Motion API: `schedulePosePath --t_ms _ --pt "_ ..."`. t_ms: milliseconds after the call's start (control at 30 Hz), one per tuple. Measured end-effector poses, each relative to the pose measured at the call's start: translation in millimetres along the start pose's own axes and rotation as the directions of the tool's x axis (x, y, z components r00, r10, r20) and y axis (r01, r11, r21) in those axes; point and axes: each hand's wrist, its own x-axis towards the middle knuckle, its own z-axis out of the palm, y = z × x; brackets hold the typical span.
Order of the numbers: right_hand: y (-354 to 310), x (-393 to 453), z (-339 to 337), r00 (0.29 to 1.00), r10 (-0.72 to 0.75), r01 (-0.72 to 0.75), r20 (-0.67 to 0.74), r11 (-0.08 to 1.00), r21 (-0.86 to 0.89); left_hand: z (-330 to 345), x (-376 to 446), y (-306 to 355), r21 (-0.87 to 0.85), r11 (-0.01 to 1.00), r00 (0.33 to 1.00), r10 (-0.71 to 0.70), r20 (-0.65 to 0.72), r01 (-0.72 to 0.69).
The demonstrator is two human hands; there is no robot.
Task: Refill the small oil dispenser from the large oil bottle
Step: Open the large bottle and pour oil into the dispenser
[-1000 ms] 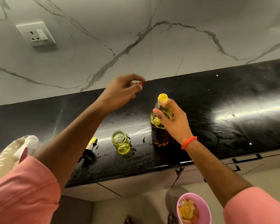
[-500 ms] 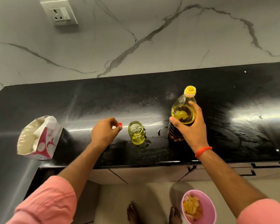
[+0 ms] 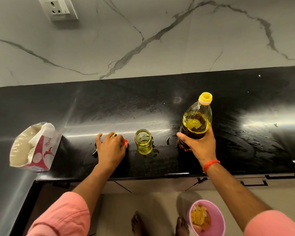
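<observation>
The dispenser (image 3: 143, 141) stands open and nearly empty, the right hand (image 3: 200, 145) grips the bottle (image 3: 195, 123), the left hand (image 3: 110, 149) pinches a red cap (image 3: 125, 142); pouring is left.

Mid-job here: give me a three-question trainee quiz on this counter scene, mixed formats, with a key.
1. True or false: the right hand has its grip on the large clear plastic oil bottle.
2. Multiple choice: the small yellow-tinted glass dispenser jar stands (A) left of the left hand, (B) between the two hands, (C) right of the oil bottle.
3. Fill in: the bottle's mouth is open, ringed by a ___ coloured collar.

Key: 1 true; 2 B; 3 yellow.
</observation>
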Motion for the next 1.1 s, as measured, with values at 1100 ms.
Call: schedulePosePath --t_ms 1100 --pt "6.8 13.0 0.4 0.999 -0.010 0.010 0.040 1.000 -0.005 9.5 -17.0 68.9 -0.814 0.528 0.970 -0.101 0.220 0.240"
